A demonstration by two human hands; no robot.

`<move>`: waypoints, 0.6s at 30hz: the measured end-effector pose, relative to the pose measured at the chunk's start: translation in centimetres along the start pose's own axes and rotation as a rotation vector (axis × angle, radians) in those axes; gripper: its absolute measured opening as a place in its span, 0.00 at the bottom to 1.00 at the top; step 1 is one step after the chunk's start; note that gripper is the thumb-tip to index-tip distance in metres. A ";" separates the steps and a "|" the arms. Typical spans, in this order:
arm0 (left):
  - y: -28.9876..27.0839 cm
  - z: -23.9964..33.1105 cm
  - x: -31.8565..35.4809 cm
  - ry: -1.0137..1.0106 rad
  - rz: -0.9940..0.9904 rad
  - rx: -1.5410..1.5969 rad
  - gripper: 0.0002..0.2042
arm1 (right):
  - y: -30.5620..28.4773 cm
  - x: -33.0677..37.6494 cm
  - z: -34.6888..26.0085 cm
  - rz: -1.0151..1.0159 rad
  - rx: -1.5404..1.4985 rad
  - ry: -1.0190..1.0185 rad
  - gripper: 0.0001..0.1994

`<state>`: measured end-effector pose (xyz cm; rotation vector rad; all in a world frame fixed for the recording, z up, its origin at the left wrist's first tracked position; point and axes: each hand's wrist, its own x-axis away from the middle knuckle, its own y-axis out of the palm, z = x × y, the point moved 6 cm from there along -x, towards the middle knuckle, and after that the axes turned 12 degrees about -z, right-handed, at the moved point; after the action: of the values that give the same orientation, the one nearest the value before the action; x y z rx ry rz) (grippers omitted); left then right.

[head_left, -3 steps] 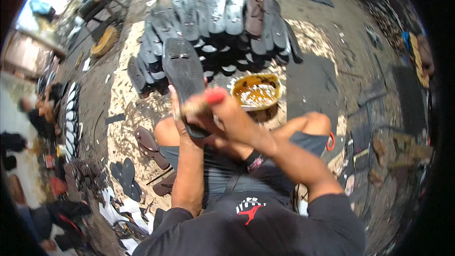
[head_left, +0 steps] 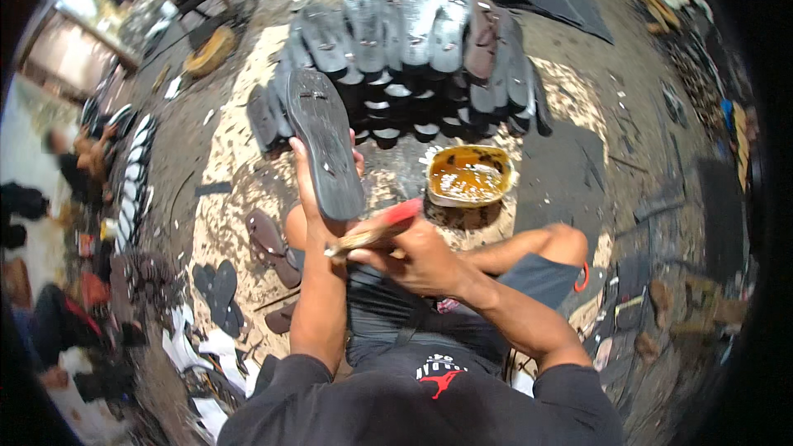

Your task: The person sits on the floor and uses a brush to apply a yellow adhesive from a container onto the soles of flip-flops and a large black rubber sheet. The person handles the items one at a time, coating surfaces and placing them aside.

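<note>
My right hand [head_left: 421, 260] is clenched on a flat wooden brush [head_left: 372, 235] with a red end, held level over my lap. My left hand [head_left: 307, 167] grips a dark, matte rubber sandal sole [head_left: 325, 140] from behind, tilted upward. Beyond it sits a dented tin of amber glue [head_left: 468, 174]. Farthest lies a fanned row of grey soles [head_left: 405, 41] on scuffed ground.
</note>
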<state>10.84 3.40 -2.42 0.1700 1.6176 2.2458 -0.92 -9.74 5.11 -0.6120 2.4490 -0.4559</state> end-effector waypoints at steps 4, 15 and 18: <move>-7.2 11.8 0.6 0.197 0.121 -0.154 0.33 | -8.9 3.3 1.0 0.543 -0.262 0.170 0.14; -25.1 19.2 20.8 0.203 0.744 -0.305 0.19 | -13.8 13.4 9.0 0.881 -0.130 0.583 0.19; -18.1 18.5 14.0 0.163 0.504 -0.397 0.18 | -15.1 15.6 8.6 0.966 -0.024 0.640 0.21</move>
<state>7.60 29.97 -14.78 0.3256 1.2627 2.9850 -2.39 -31.99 -1.84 0.8438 2.9423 -0.2194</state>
